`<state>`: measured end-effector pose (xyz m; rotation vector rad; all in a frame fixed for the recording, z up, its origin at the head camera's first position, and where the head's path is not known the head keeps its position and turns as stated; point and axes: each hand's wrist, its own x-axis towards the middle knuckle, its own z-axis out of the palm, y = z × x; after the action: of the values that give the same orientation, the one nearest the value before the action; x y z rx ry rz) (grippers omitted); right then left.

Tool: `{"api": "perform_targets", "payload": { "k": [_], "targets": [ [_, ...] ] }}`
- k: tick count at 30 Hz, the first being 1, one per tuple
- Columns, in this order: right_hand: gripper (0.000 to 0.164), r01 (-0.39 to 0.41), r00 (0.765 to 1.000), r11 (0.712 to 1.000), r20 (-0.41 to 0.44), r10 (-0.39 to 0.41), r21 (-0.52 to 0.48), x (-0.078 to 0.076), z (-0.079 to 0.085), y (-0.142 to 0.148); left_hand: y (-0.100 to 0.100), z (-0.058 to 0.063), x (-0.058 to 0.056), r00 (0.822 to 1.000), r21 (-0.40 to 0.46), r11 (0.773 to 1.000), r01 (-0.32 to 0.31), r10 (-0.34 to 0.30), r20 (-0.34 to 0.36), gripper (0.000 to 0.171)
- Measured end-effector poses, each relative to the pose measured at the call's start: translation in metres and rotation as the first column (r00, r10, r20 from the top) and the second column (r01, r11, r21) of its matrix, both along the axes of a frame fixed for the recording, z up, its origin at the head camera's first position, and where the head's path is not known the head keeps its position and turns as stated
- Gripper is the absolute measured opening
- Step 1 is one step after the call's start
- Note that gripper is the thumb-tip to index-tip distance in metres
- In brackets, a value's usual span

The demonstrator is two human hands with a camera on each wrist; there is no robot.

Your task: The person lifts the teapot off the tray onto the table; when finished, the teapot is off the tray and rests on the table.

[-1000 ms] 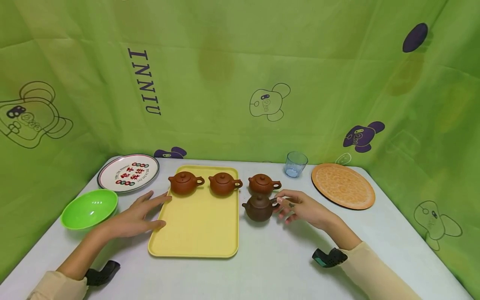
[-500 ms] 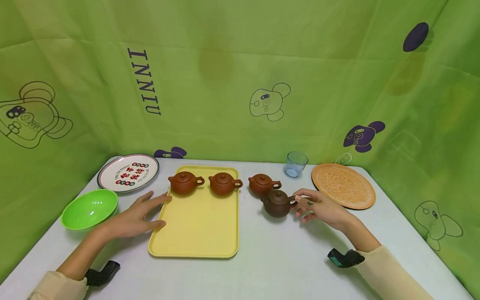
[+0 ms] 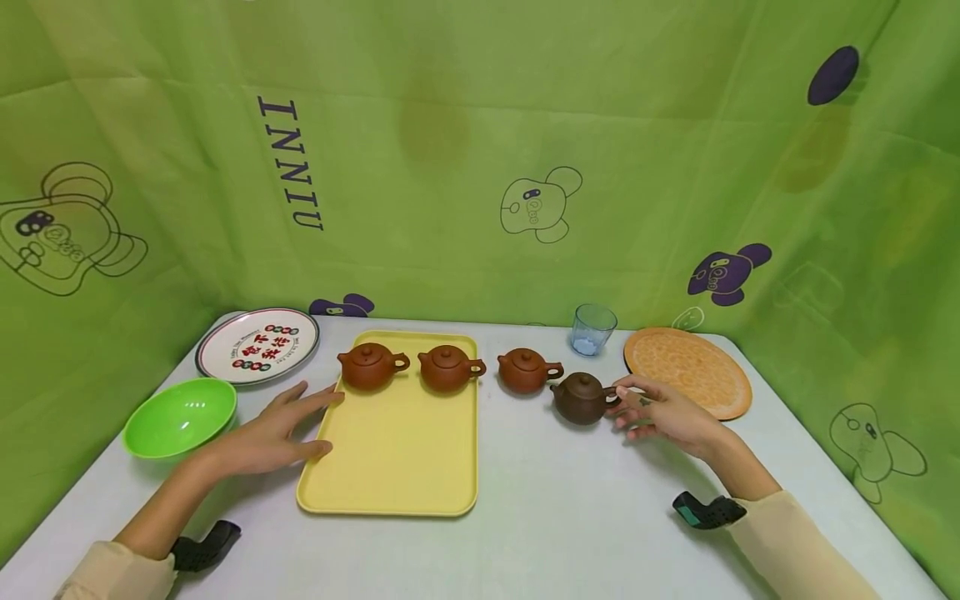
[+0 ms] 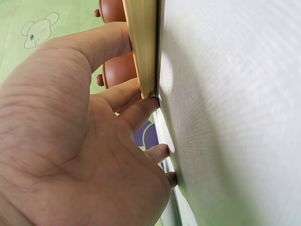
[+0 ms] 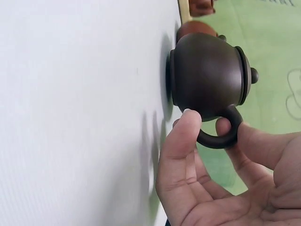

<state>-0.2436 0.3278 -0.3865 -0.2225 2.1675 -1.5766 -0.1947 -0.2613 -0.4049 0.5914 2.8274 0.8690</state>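
One hand, the right hand (image 3: 663,411), pinches the handle (image 5: 218,141) of the dark pot (image 3: 580,400) between its thumb and fingers. The dark pot stands upright over the right part of the white table (image 3: 555,517), with its lid (image 5: 243,77) on and its spout pointing left. I cannot tell if its bottom touches the table. The left hand (image 3: 273,437) has its fingers spread apart. It holds nothing in a grip, but its thumb and fingers touch the left edge of the yellow tray (image 3: 397,458). Just beside the dark pot, a bit behind it and to the left, a red pot (image 3: 522,372) sits on the table. Two more pots of that kind, the left pot (image 3: 367,368) and the middle pot (image 3: 446,369), sit side by side at the back of the tray. All three have their handles to the right. The blue glass (image 3: 592,331) stands behind the dark pot. Right of the glass lies the round orange mat (image 3: 686,371), behind the right hand. The green bowl (image 3: 176,421) is left of the left hand, and the white plate (image 3: 258,346) lies behind the bowl. Green cloth (image 3: 420,167) hangs around the back and sides.
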Motion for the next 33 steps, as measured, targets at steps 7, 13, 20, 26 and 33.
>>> {"api": "perform_targets", "payload": {
  "k": [7, 13, 20, 26, 33],
  "targets": [
    [0.023, 0.029, 1.000, 0.999, 0.002, -0.029, -0.024, -0.005, 0.000, 0.011, 0.000, 0.000, 0.000, 1.000, -0.008, 1.000, 0.002, -0.002, -0.002, 0.073],
    [0.020, 0.050, 0.999, 0.998, -0.001, -0.050, -0.025, -0.006, 0.000, 0.017, 0.000, 0.000, -0.001, 1.000, -0.008, 1.000, -0.001, 0.001, 0.002, 0.073],
    [0.019, 0.057, 0.998, 0.998, -0.005, -0.057, -0.023, -0.010, 0.003, 0.017, 0.000, 0.000, -0.001, 1.000, -0.014, 1.000, -0.002, 0.002, 0.004, 0.073],
    [0.018, 0.068, 0.998, 0.997, 0.000, -0.068, -0.029, -0.014, 0.003, 0.016, 0.000, -0.001, -0.001, 1.000, -0.013, 1.000, -0.003, 0.003, -0.004, 0.072],
    [0.018, 0.085, 0.996, 0.996, 0.007, -0.084, -0.033, -0.018, 0.001, 0.017, 0.000, 0.000, 0.000, 1.000, -0.010, 1.000, -0.007, 0.007, 0.004, 0.073]
  ]
}}
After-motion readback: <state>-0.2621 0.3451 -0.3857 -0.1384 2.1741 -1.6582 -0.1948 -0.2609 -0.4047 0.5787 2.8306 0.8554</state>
